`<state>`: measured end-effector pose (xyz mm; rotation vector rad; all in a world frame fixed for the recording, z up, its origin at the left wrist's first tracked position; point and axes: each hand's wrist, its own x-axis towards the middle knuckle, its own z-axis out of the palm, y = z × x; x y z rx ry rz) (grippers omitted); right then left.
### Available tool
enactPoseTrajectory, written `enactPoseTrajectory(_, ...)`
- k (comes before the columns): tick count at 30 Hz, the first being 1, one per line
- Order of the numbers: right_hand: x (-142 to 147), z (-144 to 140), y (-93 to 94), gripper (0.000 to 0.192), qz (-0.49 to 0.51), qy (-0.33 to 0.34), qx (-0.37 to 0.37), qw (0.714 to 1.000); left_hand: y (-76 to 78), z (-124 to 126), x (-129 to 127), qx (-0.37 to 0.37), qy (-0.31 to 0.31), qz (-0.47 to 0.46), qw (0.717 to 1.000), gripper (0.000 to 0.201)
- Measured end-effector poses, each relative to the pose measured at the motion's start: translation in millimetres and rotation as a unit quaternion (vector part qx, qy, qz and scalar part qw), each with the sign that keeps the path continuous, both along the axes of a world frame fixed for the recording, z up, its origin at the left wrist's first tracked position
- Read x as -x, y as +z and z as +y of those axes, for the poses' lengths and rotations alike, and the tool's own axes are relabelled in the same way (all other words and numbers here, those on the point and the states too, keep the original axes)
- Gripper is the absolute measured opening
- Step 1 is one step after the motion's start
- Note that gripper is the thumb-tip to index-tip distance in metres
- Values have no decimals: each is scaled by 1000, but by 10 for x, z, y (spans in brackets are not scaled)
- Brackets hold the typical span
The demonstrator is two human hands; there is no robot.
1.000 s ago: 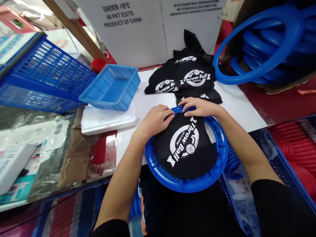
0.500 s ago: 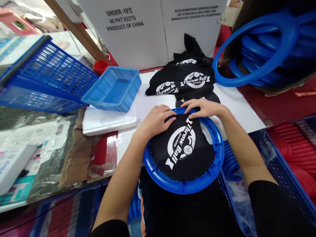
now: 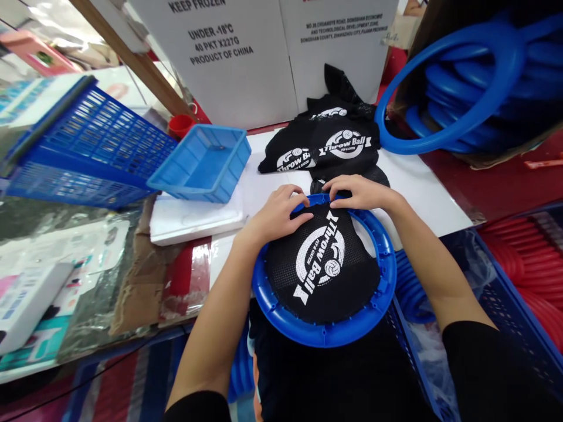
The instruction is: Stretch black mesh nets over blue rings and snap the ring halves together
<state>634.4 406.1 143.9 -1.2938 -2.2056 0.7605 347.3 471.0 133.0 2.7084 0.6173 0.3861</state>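
Here the black mesh net (image 3: 323,266) is pressed by the left hand (image 3: 275,214) and right hand (image 3: 358,192), fingers flat, onto the blue ring's (image 3: 325,334) far rim, overhanging the tabletop (image 3: 422,187) edge.

My left hand (image 3: 277,215) and right hand (image 3: 358,192) press the far edge of a black mesh (image 3: 323,266) onto a blue ring (image 3: 325,335) at the table edge. More mesh pieces (image 3: 328,146) lie beyond, a blue tray (image 3: 200,164) to the left.
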Motion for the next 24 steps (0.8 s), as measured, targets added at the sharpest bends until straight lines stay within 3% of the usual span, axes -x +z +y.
enactPoseTrajectory(4, 2, 3, 4, 17, 7, 12, -14, 1000, 21, -12, 5, 11, -4, -7, 1000, 25)
enactPoseTrajectory(12, 16, 28, -69, 19, -20, 21, 6, 1000, -38, -48, -89, 35, -101, 14, 994, 48)
enactPoseTrajectory(19, 1, -19, 11, 17, 12, 18, -11, 1000, -12, -84, -120, 73, -49, 53, 995, 48)
enactPoseTrajectory(24, 75, -48, 22, 17, -26, 39, 5, 999, -43, -46, -51, 55, -37, 59, 996, 47)
